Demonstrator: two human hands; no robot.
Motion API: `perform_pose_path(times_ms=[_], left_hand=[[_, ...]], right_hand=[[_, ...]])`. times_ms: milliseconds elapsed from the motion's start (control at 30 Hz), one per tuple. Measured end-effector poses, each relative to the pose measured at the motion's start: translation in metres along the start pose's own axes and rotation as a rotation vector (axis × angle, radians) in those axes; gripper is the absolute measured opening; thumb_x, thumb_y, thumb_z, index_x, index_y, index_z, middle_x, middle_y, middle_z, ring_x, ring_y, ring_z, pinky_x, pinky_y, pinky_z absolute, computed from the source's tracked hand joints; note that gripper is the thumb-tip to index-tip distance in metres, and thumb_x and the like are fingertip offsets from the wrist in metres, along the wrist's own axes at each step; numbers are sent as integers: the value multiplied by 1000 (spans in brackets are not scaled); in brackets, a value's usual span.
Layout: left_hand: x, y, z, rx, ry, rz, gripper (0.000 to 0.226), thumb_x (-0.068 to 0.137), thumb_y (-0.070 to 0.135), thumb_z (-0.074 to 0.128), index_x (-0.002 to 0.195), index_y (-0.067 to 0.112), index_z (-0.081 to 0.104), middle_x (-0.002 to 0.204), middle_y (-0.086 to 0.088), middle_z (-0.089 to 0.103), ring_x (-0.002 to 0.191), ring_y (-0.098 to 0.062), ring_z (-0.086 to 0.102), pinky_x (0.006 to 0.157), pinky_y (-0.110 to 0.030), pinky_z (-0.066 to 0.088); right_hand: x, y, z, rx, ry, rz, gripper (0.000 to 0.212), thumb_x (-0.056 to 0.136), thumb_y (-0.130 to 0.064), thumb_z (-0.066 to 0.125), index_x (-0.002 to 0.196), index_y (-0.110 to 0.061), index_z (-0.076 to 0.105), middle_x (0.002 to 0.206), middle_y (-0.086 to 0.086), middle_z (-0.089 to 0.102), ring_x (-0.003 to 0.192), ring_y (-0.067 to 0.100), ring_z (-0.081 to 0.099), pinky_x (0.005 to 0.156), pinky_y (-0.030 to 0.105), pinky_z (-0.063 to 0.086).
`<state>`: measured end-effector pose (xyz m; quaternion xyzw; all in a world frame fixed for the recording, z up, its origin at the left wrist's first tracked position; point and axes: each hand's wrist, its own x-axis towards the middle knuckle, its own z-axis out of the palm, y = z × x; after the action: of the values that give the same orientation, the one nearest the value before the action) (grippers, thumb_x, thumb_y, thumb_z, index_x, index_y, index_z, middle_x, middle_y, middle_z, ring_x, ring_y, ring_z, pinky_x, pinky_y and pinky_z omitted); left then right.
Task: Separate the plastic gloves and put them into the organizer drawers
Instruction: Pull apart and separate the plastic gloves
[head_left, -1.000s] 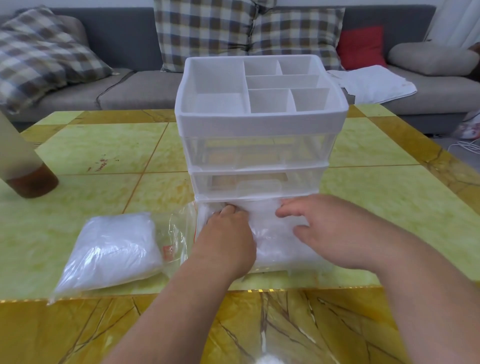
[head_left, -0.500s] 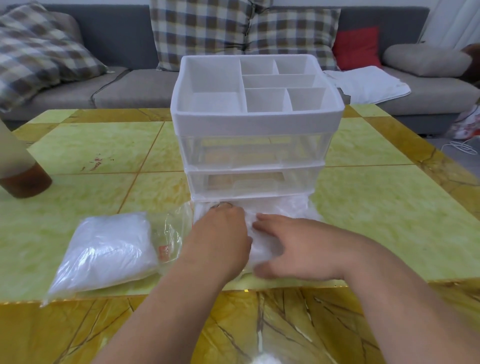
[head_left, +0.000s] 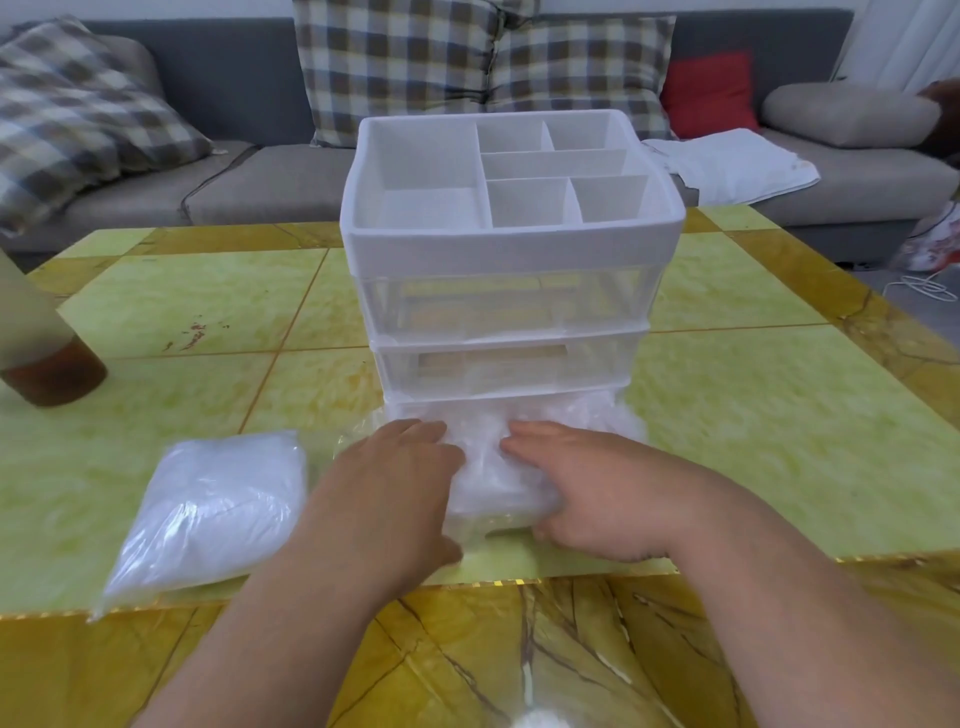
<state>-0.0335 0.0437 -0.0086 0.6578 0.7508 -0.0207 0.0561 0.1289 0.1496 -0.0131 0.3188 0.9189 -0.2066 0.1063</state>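
While I watch from far away through the head camera, both hands lie on the pile of plastic gloves (head_left: 597, 415). The pile sits in the bottom drawer (head_left: 498, 522), which is pulled out toward the near side of the organizer (head_left: 509, 249). The left hand (head_left: 384, 488) lies flat on the left part of the pile, fingers straight and close together. The right hand (head_left: 587, 493) lies flat on the right part, fingers straight too, with its thumb down by the near edge of the drawer. They pinch nothing; they just press down.

A second ago the right hand was farther right with its fingers spread. Then it slid left, up against the other hand. Now the two hands sit side by side with a small gap between them. I think the gloves are being squashed down so the drawer can shut. Some gloves puff up at the far right corner and could get stuck.

A bag of gloves (head_left: 218, 509), stuffed full, lies just left of the drawer on the table (head_left: 779, 415), so I think more sorting is left.
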Motion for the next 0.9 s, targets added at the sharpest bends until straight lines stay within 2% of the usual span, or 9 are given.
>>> perform_pose_path(times_ms=[67, 233, 433, 600, 700, 767, 800, 867, 900], left_hand=[[4, 1, 1, -13, 48, 14, 62, 89, 50, 66, 144, 31, 45, 160, 9, 29, 148, -12, 23, 117, -30, 30], [12, -3, 10, 24, 38, 18, 60, 93, 54, 58, 147, 32, 40, 164, 7, 22, 151, -14, 17, 120, -35, 26], [20, -4, 11, 5, 65, -22, 58, 95, 50, 57, 147, 35, 35, 157, 13, 30, 149, -13, 20, 121, -43, 22], [17, -1, 7, 5, 117, -81, 50, 96, 40, 61, 142, 37, 41, 149, 17, 43, 144, -9, 32, 122, -43, 13], [14, 7, 1, 28, 185, -136, 39, 92, 32, 65, 130, 34, 54, 134, 14, 58, 129, -11, 51, 121, -37, 19], [11, 9, -1, 33, 237, -150, 36, 77, 26, 81, 109, 30, 66, 108, 10, 70, 101, -17, 67, 107, -39, 42], [9, 8, 0, 26, 283, -142, 36, 64, 19, 88, 95, 27, 71, 93, 8, 71, 84, -20, 69, 90, -39, 55], [6, 12, 0, 37, 286, -127, 35, 54, 10, 88, 82, 24, 71, 82, 7, 67, 71, -21, 65, 63, -38, 58], [4, 15, 2, 44, 267, -124, 33, 59, 11, 85, 84, 26, 70, 84, 8, 65, 74, -20, 64, 61, -37, 57]], right_hand=[[0, 0, -2, 7, 39, 0, 80, 91, -20, 62, 159, -29, 20, 167, -13, 7, 152, 6, 12, 123, 26, 13], [-3, 1, -8, 13, 182, 28, 69, 85, -17, 65, 149, -28, 42, 155, -12, 37, 139, 12, 39, 114, 29, 34], [-28, 6, -27, 1, 297, 95, 60, 90, -28, 64, 147, -35, 45, 150, -21, 43, 138, 3, 39, 114, 23, 32], [-30, 12, -20, -65, 153, 200, 49, 90, -27, 63, 137, -31, 53, 145, -12, 47, 135, 13, 43, 124, 44, 13], [-19, 14, -7, -70, 117, 200, 41, 93, -19, 54, 134, -26, 52, 142, -9, 46, 134, 16, 43, 122, 52, 6], [-12, 14, -1, -74, 129, 190, 42, 95, -15, 50, 135, -27, 50, 139, -9, 46, 132, 17, 45, 121, 56, 4], [-9, 13, 1, -84, 128, 189, 43, 95, -12, 49, 136, -27, 50, 138, -9, 46, 131, 18, 45, 121, 58, 4], [-5, 12, 4, -107, 124, 187, 47, 94, -9, 48, 137, -27, 47, 136, -10, 45, 131, 17, 44, 120, 61, 5], [-3, 12, 4, -117, 124, 190, 49, 93, -9, 48, 138, -28, 46, 136, -10, 44, 132, 17, 43, 119, 61, 6]])
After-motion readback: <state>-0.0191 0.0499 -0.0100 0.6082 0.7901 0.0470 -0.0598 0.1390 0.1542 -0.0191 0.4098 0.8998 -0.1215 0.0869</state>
